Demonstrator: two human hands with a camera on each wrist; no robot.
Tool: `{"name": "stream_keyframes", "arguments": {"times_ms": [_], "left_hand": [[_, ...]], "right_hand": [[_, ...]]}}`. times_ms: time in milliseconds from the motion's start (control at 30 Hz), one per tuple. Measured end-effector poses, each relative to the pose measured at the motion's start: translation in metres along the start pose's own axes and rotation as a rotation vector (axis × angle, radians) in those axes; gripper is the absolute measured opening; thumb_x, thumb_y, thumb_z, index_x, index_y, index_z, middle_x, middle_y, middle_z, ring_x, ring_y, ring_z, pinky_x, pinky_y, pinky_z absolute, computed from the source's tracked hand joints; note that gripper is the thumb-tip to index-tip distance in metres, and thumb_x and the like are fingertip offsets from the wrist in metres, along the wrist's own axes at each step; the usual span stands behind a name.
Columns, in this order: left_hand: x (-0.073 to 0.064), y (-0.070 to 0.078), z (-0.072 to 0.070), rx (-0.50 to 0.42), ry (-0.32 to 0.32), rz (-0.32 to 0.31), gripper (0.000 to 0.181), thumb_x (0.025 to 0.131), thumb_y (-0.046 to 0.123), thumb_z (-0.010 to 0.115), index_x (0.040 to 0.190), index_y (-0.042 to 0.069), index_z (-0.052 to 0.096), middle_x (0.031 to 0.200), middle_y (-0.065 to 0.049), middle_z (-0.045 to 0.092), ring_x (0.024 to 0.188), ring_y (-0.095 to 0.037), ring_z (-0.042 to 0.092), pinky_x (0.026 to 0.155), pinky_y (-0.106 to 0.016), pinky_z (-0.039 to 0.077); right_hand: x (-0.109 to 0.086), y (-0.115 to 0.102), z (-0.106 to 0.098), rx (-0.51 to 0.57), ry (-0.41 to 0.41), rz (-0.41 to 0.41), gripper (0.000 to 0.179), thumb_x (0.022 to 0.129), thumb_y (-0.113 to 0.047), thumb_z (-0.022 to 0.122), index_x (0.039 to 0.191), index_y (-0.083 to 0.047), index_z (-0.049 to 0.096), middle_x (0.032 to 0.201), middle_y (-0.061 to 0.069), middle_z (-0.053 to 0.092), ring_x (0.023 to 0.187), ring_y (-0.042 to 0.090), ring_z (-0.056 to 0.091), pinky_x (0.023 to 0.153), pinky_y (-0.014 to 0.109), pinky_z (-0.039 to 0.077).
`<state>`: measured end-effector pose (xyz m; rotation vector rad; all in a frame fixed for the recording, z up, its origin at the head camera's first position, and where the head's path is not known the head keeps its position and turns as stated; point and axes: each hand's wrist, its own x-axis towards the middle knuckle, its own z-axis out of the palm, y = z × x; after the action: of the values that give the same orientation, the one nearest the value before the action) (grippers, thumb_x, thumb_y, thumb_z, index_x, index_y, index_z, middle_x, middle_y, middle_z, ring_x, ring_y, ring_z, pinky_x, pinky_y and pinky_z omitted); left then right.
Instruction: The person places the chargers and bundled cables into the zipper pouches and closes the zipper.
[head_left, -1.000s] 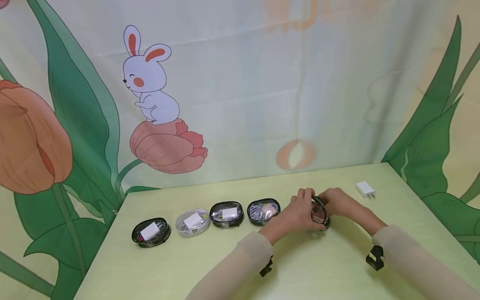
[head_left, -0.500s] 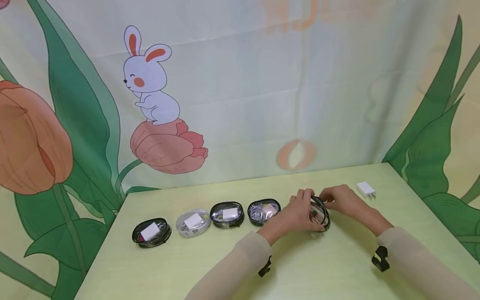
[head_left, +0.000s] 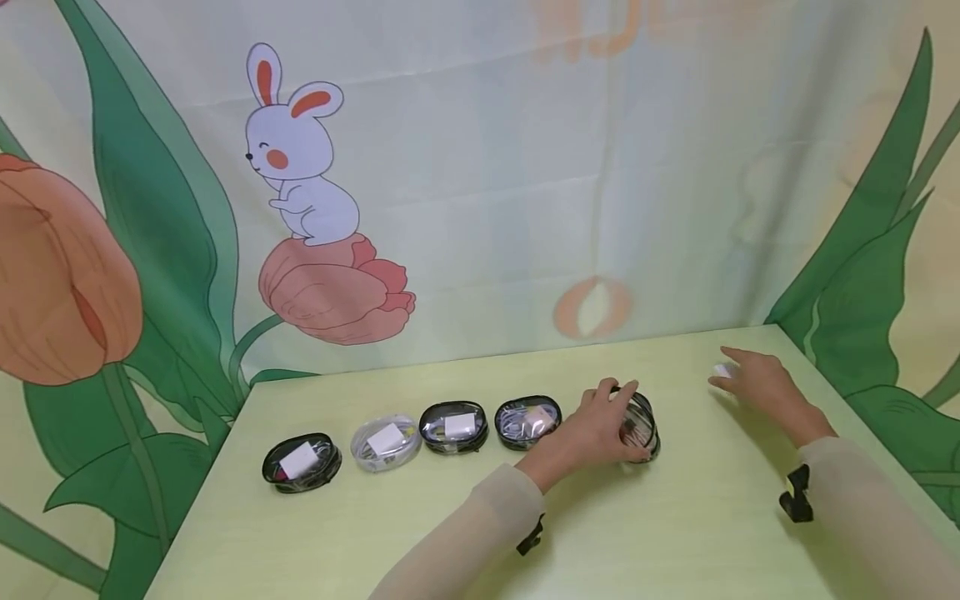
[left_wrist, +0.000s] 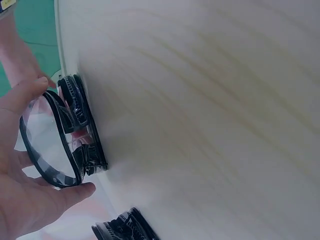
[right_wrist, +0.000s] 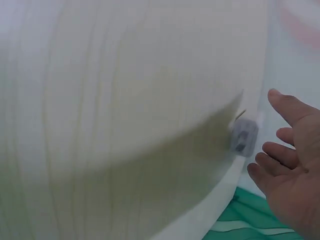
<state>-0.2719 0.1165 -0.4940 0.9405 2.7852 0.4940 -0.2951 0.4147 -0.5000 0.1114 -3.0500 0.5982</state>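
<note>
My left hand (head_left: 596, 429) grips the raised lid of a clear oval pouch with black trim (head_left: 648, 421), holding it between thumb and fingers. In the left wrist view, the open pouch (left_wrist: 95, 127) stands on the table with a coiled cable (left_wrist: 75, 100) inside. To the right, my right hand (head_left: 772, 387) is spread above a white charger plug (head_left: 722, 370), mostly hiding it in the head view. The right wrist view has the charger's pronged face near the fingers, with a gap between them and nothing in the palm.
Left of the open pouch, several similar pouches lie in a row: a black-trimmed one (head_left: 528, 423), another black-trimmed one (head_left: 453, 428), a clear-trimmed one (head_left: 386, 442) and a last black-trimmed one (head_left: 302, 462). A printed curtain (head_left: 480, 208) hangs behind the table (head_left: 420, 533).
My right hand has left the pouch and moved right and back, over to the charger plug, with its fingers spreading. My left hand keeps holding the lid in the same place.
</note>
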Motion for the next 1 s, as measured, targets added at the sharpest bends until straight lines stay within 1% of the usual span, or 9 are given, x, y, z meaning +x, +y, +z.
{"name": "stream_keyframes", "arguments": {"times_ms": [100, 200, 267, 367, 500, 667, 833, 900, 1000], "left_hand": [[0.000, 0.000, 0.000, 0.000, 0.006, 0.007, 0.102, 0.083, 0.057, 0.078, 0.162, 0.026, 0.023, 0.161, -0.008, 0.028, 0.141, -0.031, 0.040, 0.099, -0.038, 0.051], [0.000, 0.000, 0.000, -0.004, 0.001, 0.014, 0.101, 0.084, 0.057, 0.078, 0.162, 0.025, 0.023, 0.160, -0.007, 0.028, 0.141, -0.031, 0.040, 0.100, -0.037, 0.051], [0.001, 0.000, 0.001, -0.005, -0.005, 0.017, 0.101, 0.084, 0.057, 0.077, 0.162, 0.025, 0.023, 0.161, -0.007, 0.028, 0.141, -0.031, 0.040, 0.100, -0.036, 0.051], [0.001, 0.000, 0.000, -0.006, -0.006, 0.014, 0.101, 0.084, 0.058, 0.077, 0.162, 0.025, 0.023, 0.161, -0.007, 0.027, 0.141, -0.030, 0.040, 0.100, -0.035, 0.051], [0.001, 0.001, 0.000, -0.004, -0.009, 0.009, 0.100, 0.084, 0.058, 0.077, 0.162, 0.025, 0.023, 0.161, -0.007, 0.028, 0.141, -0.030, 0.040, 0.099, -0.035, 0.051], [0.001, 0.001, 0.000, 0.001, -0.017, 0.002, 0.100, 0.084, 0.057, 0.077, 0.162, 0.027, 0.023, 0.161, -0.006, 0.027, 0.141, -0.029, 0.039, 0.098, -0.035, 0.051], [0.001, 0.000, 0.001, 0.005, -0.014, 0.006, 0.100, 0.084, 0.057, 0.077, 0.162, 0.027, 0.023, 0.161, -0.006, 0.027, 0.141, -0.029, 0.040, 0.099, -0.035, 0.051], [0.001, 0.000, 0.001, 0.005, -0.013, 0.012, 0.099, 0.084, 0.057, 0.077, 0.162, 0.026, 0.023, 0.161, -0.007, 0.027, 0.141, -0.030, 0.040, 0.101, -0.036, 0.050], [0.002, 0.000, -0.001, -0.002, -0.015, 0.019, 0.099, 0.085, 0.057, 0.077, 0.162, 0.026, 0.023, 0.161, -0.007, 0.027, 0.142, -0.030, 0.040, 0.101, -0.036, 0.050]], "right_hand": [[0.000, 0.009, 0.003, -0.014, -0.038, 0.040, 0.068, 0.098, -0.022, 0.067, 0.143, 0.020, 0.039, 0.136, 0.043, 0.047, 0.119, 0.056, 0.053, 0.098, 0.064, 0.045], [0.000, 0.014, 0.007, -0.015, -0.061, 0.078, 0.068, 0.098, -0.019, 0.068, 0.143, 0.021, 0.037, 0.133, 0.044, 0.049, 0.109, 0.051, 0.057, 0.094, 0.062, 0.049], [0.000, 0.015, 0.009, -0.008, -0.062, 0.097, 0.067, 0.097, -0.017, 0.069, 0.143, 0.021, 0.037, 0.132, 0.045, 0.049, 0.106, 0.049, 0.059, 0.091, 0.061, 0.050], [-0.001, 0.015, 0.009, -0.010, -0.038, 0.093, 0.065, 0.096, -0.015, 0.070, 0.142, 0.020, 0.040, 0.131, 0.045, 0.050, 0.102, 0.048, 0.060, 0.088, 0.060, 0.052], [-0.002, 0.014, 0.010, 0.006, -0.027, 0.098, 0.064, 0.096, -0.013, 0.070, 0.142, 0.019, 0.040, 0.133, 0.045, 0.049, 0.103, 0.048, 0.059, 0.088, 0.060, 0.051], [-0.004, 0.015, 0.010, 0.054, -0.027, 0.116, 0.063, 0.097, -0.013, 0.068, 0.144, 0.017, 0.039, 0.138, 0.044, 0.045, 0.112, 0.051, 0.056, 0.094, 0.063, 0.048], [-0.005, 0.019, 0.005, 0.100, -0.024, 0.087, 0.062, 0.098, -0.014, 0.068, 0.144, 0.016, 0.041, 0.140, 0.042, 0.044, 0.119, 0.054, 0.053, 0.095, 0.063, 0.047], [-0.004, 0.022, 0.002, 0.108, -0.028, 0.078, 0.060, 0.098, -0.014, 0.068, 0.143, 0.016, 0.042, 0.140, 0.041, 0.045, 0.119, 0.054, 0.053, 0.094, 0.062, 0.048], [-0.002, 0.023, -0.002, 0.118, -0.041, 0.091, 0.060, 0.098, -0.015, 0.068, 0.143, 0.014, 0.041, 0.141, 0.040, 0.044, 0.114, 0.049, 0.055, 0.092, 0.059, 0.049]]}}
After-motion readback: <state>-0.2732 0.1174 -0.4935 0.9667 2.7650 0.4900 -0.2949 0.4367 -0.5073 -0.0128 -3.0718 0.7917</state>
